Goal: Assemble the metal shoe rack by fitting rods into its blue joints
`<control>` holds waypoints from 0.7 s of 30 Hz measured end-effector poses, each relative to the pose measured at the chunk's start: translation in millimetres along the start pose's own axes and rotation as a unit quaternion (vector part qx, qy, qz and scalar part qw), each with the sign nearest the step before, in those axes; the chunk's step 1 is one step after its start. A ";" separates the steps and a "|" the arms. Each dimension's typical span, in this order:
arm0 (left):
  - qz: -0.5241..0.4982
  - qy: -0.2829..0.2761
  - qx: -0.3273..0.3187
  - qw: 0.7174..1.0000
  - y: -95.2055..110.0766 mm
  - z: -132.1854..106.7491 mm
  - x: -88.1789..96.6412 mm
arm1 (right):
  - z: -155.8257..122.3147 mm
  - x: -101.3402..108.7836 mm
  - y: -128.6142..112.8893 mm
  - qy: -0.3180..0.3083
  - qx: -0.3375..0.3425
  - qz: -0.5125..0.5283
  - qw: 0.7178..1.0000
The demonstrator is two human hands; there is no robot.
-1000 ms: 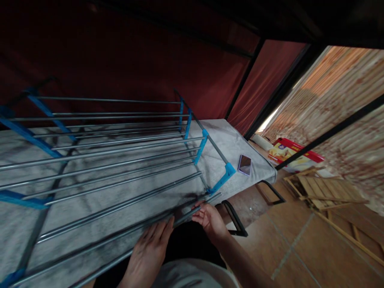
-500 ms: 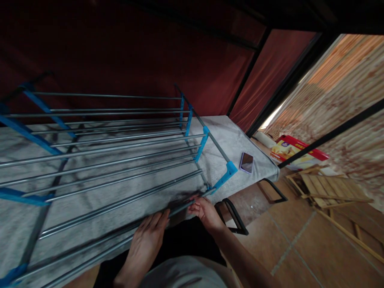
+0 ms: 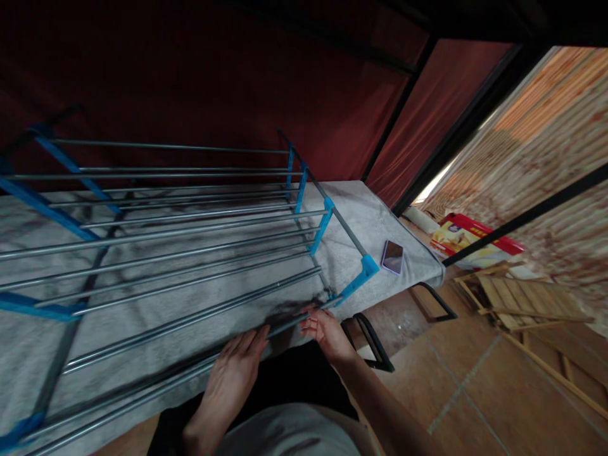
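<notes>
Our left hand (image 3: 232,375) lies flat and open on the long thin grey metal rod (image 3: 285,325) at the near edge of the grey cloth-covered table (image 3: 361,223). Our right hand (image 3: 327,330) pinches its end. If we slip, it could roll off.

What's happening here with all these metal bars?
A person has both hands on the nearest rod of a metal rack with blue joints, lying on a grey cloth. The left hand rests flat on it; the right hand pinches it near its end, beside a blue corner piece. A phone lies farther right.
</notes>
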State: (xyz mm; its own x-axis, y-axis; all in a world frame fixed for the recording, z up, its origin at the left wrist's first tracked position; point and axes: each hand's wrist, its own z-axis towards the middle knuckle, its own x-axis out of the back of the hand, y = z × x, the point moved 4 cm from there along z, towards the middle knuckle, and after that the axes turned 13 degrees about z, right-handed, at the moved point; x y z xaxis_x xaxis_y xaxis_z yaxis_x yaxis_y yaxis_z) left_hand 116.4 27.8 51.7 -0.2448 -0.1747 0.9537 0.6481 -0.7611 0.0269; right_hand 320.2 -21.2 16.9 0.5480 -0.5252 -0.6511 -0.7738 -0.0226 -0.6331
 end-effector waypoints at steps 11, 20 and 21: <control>-0.006 -0.009 -0.004 1.000 0.9 0.3 3.3 | -0.3 3.6 -0.4 0.001 0.006 -0.003 1.000; -0.020 -0.020 -0.009 1.000 -0.8 4.9 6.6 | -2.8 5.6 -1.2 -0.015 -0.001 -0.047 0.999; -0.014 -0.022 -0.009 1.000 -1.0 5.5 6.0 | -5.5 8.4 -2.6 -0.015 0.002 -0.080 0.997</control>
State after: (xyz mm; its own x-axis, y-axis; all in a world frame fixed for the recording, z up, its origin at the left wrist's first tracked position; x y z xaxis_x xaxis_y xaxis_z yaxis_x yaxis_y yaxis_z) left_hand 118.3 31.0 59.1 -0.2301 -0.1252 0.9651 0.6278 -0.7768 0.0489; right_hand 325.1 -30.2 15.4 0.6737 -0.4890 -0.5541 -0.6748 -0.1014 -0.7310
